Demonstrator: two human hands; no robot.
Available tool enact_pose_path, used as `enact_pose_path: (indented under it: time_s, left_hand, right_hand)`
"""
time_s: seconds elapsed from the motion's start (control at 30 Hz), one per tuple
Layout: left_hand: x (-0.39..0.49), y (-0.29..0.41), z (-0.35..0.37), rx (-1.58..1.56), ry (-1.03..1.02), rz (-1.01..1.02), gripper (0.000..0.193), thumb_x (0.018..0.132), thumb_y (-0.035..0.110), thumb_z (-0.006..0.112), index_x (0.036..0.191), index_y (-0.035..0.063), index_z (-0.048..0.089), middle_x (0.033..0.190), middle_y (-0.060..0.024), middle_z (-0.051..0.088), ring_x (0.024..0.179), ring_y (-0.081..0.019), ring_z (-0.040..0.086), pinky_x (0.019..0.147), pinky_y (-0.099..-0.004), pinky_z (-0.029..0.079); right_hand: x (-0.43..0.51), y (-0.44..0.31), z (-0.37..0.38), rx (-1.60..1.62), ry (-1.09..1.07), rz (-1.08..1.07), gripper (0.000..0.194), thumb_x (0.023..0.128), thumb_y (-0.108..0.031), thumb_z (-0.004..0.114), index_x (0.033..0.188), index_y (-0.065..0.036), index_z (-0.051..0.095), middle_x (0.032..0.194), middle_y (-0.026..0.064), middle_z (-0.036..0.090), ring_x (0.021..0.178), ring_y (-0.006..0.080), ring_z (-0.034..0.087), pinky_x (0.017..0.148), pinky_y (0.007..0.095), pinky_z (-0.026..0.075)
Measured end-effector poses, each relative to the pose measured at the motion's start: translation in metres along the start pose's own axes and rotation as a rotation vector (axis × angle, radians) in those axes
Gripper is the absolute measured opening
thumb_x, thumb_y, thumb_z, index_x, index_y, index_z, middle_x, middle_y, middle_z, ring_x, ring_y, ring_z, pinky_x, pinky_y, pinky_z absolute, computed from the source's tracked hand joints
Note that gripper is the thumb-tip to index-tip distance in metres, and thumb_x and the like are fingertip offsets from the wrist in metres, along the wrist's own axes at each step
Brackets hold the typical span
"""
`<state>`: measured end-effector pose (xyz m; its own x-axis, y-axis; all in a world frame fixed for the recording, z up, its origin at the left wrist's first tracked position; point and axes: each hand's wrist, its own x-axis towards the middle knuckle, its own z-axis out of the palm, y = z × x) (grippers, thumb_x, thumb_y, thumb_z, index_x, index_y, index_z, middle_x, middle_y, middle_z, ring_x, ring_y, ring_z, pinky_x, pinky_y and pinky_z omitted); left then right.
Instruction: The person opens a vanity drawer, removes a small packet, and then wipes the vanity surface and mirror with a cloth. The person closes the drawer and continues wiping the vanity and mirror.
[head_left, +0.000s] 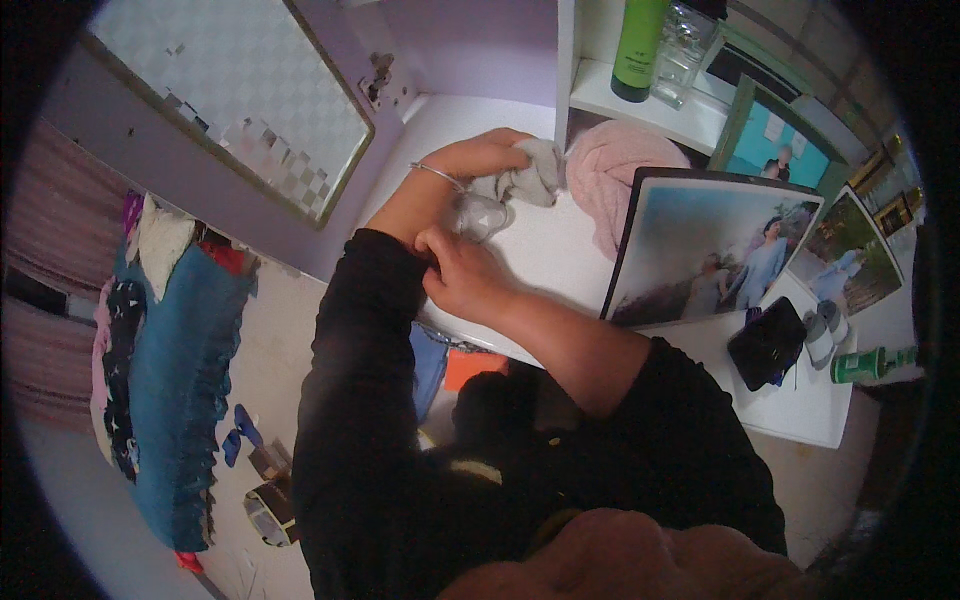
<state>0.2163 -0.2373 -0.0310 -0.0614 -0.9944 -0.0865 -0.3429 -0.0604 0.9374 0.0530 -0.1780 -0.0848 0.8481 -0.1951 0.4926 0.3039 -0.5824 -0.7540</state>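
My left hand, with a thin bangle at its wrist, holds a crumpled light-grey cloth against the white shelf surface of an open cabinet. Just below the cloth lies a pale grey, rounded item with a small white mark; whether it is part of the cloth I cannot tell. My right hand crosses over to the left forearm, its curled fingers gripping the cuff of the black left sleeve.
A mirrored cabinet door stands open at left. Right of the cloth are a pink towel and a large framed photo. A green tube stands on the upper shelf. A black pouch and green bottle lie farther right.
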Motion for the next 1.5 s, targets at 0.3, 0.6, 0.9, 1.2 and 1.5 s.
enact_pose_path:
  time_s: [0.3,0.6,0.9,1.2,1.5]
  left_hand:
    - [-0.020,-0.005,-0.008,-0.130,0.364,-0.049,0.037,0.087,0.019,0.057,0.118,0.0002,0.059,0.109,-0.0056,0.064,0.096,-0.0161,0.060,0.088,-0.0294,0.047]
    - [-0.048,-0.010,-0.005,-0.345,0.589,-0.018,0.032,0.087,0.022,0.056,0.112,0.0024,0.060,0.101,-0.0063,0.064,0.090,-0.0191,0.061,0.081,-0.0321,0.049]
    - [-0.068,-0.014,0.008,-0.290,0.723,-0.044,0.036,0.087,0.029,0.063,0.114,0.0042,0.060,0.102,-0.0065,0.064,0.092,-0.0178,0.060,0.080,-0.0306,0.049]
    - [-0.059,-0.018,0.020,-0.095,0.445,0.013,0.045,0.079,0.020,0.076,0.119,0.0031,0.062,0.102,-0.0058,0.066,0.092,-0.0146,0.060,0.080,-0.0297,0.050]
    - [-0.066,-0.015,0.024,0.031,0.256,-0.047,0.046,0.076,0.018,0.078,0.115,-0.0001,0.065,0.099,-0.0056,0.067,0.091,-0.0135,0.059,0.084,-0.0276,0.048]
  right_hand:
    - [0.000,0.002,0.005,0.061,0.089,-0.130,0.027,0.079,-0.003,0.058,0.106,-0.008,0.053,0.093,0.0138,0.065,0.079,0.0340,0.064,0.070,0.0445,0.052]
    - [-0.001,-0.002,-0.004,-0.393,0.288,-0.233,0.025,0.073,-0.009,0.064,0.097,-0.012,0.060,0.093,0.0072,0.059,0.096,0.0293,0.055,0.090,0.0438,0.039]
    - [-0.004,0.003,-0.003,-0.513,0.162,-0.128,0.027,0.071,-0.003,0.060,0.097,-0.011,0.062,0.100,0.0072,0.059,0.100,0.0289,0.055,0.091,0.0448,0.039]
    - [-0.003,0.001,0.001,-0.321,0.066,-0.262,0.018,0.073,-0.006,0.060,0.090,-0.004,0.056,0.098,0.0146,0.053,0.093,0.0370,0.056,0.079,0.0477,0.046]
    - [-0.005,0.002,0.002,-0.245,0.038,-0.345,0.020,0.071,-0.003,0.062,0.090,-0.003,0.057,0.099,0.0145,0.053,0.092,0.0357,0.056,0.079,0.0478,0.048]
